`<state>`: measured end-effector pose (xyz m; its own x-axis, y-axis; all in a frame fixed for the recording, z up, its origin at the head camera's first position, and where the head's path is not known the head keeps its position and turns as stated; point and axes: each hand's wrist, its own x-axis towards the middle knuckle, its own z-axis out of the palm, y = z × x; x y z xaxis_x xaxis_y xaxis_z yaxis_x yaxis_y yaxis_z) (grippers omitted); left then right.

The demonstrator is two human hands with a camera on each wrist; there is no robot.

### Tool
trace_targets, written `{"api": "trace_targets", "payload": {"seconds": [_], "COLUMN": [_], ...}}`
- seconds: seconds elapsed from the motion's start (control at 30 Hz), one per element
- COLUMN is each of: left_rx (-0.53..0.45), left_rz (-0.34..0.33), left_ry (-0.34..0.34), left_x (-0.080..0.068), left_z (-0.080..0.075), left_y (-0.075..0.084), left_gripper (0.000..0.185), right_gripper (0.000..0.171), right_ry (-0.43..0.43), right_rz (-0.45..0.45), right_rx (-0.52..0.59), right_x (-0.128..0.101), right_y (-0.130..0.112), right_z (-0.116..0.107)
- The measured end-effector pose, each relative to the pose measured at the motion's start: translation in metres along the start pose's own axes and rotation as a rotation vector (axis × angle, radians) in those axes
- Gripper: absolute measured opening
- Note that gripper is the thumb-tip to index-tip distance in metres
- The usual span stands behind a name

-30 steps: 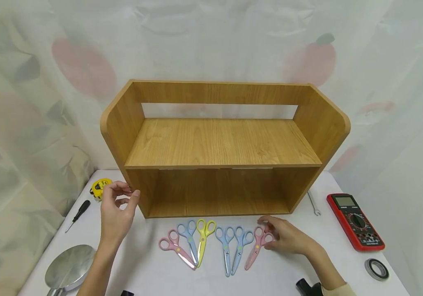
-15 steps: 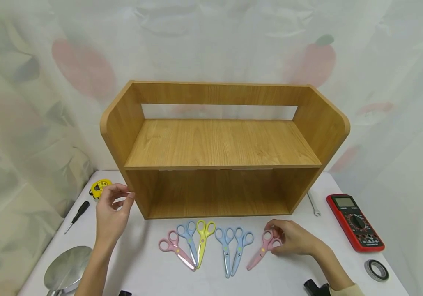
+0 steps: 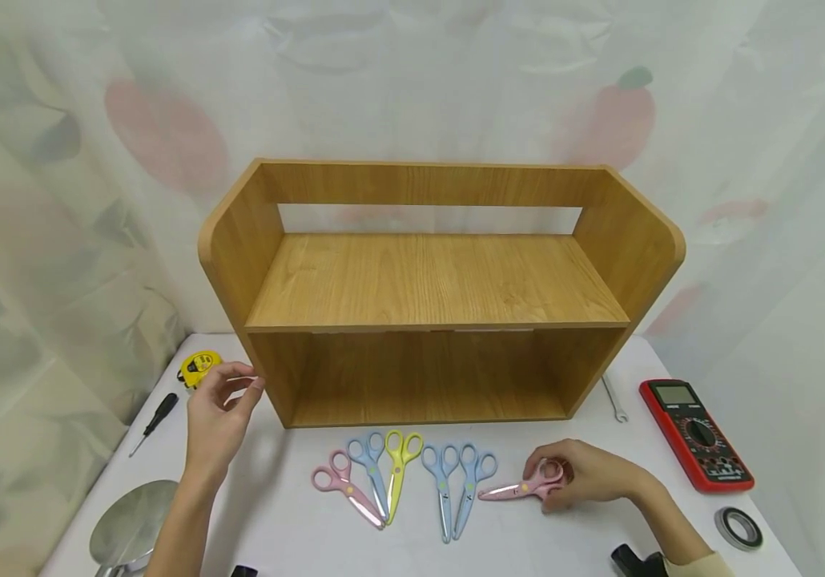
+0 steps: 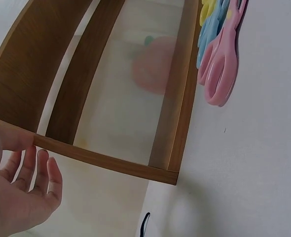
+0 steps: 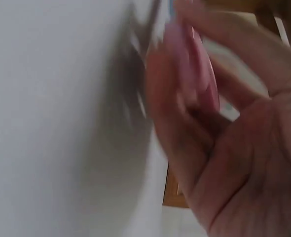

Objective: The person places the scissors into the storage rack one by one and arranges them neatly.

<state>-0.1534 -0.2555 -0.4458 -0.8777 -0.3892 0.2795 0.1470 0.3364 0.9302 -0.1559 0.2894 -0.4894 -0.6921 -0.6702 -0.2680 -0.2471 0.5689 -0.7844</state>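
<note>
right hand point(image 3: 591, 474) grips pink scissors point(image 3: 529, 486) | multimeter point(image 3: 698, 433) markings illegible

I see that the left hand point(image 3: 216, 421) and the right hand point(image 3: 589, 474) are both bare, and the left forearm point(image 3: 182, 521) is bare down to the lower border of my head view. On the right arm there is a light beige sleeve point(image 3: 701, 566), of which only the end part is visible. Beside it I notice a black device point(image 3: 639, 562) with a short, tube-like end; how it is fastened, I cannot tell.
</note>
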Motion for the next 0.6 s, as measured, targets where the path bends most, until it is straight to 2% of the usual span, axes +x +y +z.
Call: {"api": "trace_targets", "payload": {"seconds": [0.17, 0.27, 0.43, 0.6], "left_rx": [-0.015, -0.025, -0.025, -0.022], "left_rz": [-0.003, -0.003, -0.014, -0.027], "left_ry": [-0.006, -0.006, -0.004, -0.006], "left_x": [0.000, 0.000, 0.000, 0.000], "left_z": [0.001, 0.002, 0.003, 0.002], "left_y": [0.000, 0.000, 0.001, 0.002], "left_gripper": [0.025, 0.025, 0.026, 0.027], "right_gripper": [0.047, 0.050, 0.049, 0.056], "right_ry": [-0.140, -0.158, -0.076, 0.068], "right_rz": [0.004, -0.010, -0.115, -0.332], "right_rx": [0.130, 0.138, 0.122, 0.108], "right_x": [-0.012, -0.018, -0.026, -0.020], "right_y": [-0.003, -0.013, -0.054, -0.115], "right_z": [-0.012, -0.018, -0.029, -0.040]}}
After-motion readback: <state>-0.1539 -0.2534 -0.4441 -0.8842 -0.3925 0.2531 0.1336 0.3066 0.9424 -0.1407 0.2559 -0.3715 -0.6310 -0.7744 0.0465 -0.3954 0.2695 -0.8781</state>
